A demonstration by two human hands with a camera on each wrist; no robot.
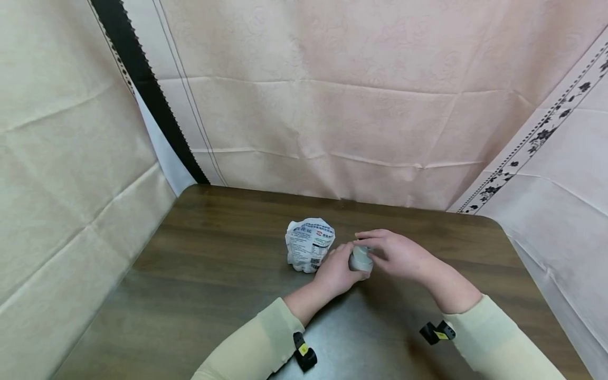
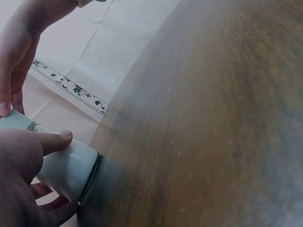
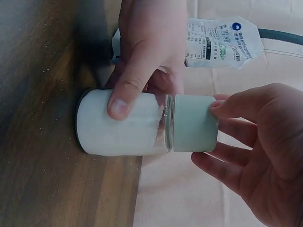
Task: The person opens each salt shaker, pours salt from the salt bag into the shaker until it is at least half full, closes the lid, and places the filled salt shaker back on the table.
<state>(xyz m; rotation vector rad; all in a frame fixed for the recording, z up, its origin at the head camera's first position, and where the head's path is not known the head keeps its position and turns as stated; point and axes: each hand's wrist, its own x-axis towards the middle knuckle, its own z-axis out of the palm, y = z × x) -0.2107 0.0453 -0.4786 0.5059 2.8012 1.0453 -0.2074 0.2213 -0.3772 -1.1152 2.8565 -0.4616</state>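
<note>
A clear jar [image 3: 125,135] filled with white grains stands on the table, with a pale green lid [image 3: 195,125] on its neck. My left hand [image 1: 336,270] grips the jar's body, its thumb across the near side in the right wrist view. With thumb and fingertips my right hand [image 1: 400,254] pinches the lid from above. Left of the jar stands a white printed bag [image 1: 310,245], gathered at its lower edge in the head view. Part of that bag is hidden behind my left hand in the right wrist view.
The dark wooden table [image 1: 199,295] has rounded far corners and small white specks on it near the jar. Pale cloth [image 1: 332,105] hangs along its far edge and both sides. Each sleeve carries a small black wrist camera [image 1: 304,352].
</note>
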